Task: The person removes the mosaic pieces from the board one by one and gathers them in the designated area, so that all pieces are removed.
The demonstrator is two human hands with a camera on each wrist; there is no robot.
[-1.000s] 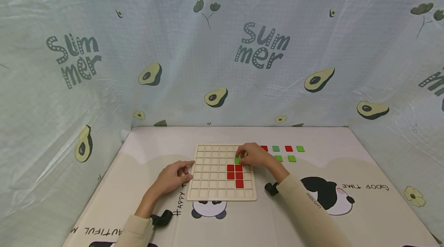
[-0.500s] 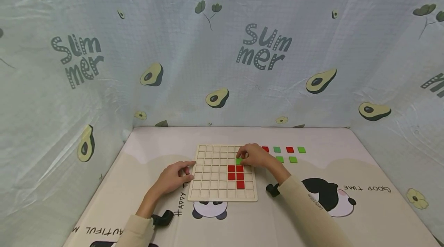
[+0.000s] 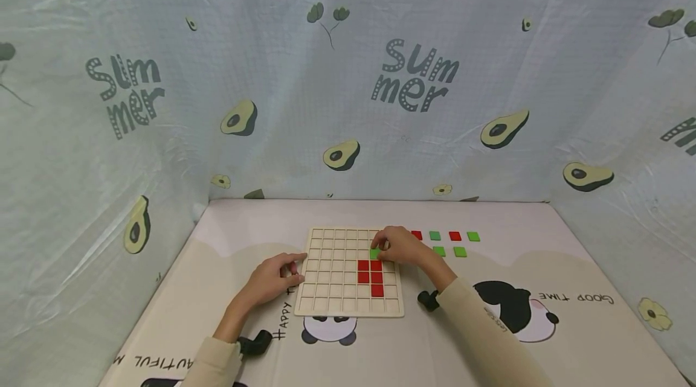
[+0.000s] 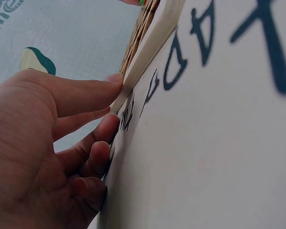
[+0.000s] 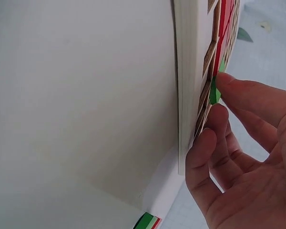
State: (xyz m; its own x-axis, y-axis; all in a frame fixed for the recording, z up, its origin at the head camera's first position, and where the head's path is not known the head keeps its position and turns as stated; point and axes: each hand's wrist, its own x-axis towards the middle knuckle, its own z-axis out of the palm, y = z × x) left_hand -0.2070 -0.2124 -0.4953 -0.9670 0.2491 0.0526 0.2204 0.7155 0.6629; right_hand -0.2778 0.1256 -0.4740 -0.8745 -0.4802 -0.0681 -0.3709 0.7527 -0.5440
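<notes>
A square wooden grid board (image 3: 328,316) lies flat on the table. Red square tiles (image 3: 376,278) fill several of its cells in the right half. Just behind them, my right hand (image 3: 401,246) pinches a green square tile (image 3: 374,253) at a cell of the board. In the right wrist view the thumb presses on that green tile (image 5: 214,93), with the index fingertip at its other side. My left hand (image 3: 270,278) steadies the board's left edge, thumb and index finger spread along it. Its other fingers rest loosely bent near the cloth in the left wrist view.
To the board's right lie loose tiles in two rows, among them a red tile (image 3: 455,236) and a green tile (image 3: 460,252). The right hand hides part of the rows. A patterned cloth (image 3: 348,363) covers the table, and printed curtains (image 3: 283,73) stand behind and beside it.
Both hands, the board and the tiles stay in place. The whole head view has shifted by a few pixels.
</notes>
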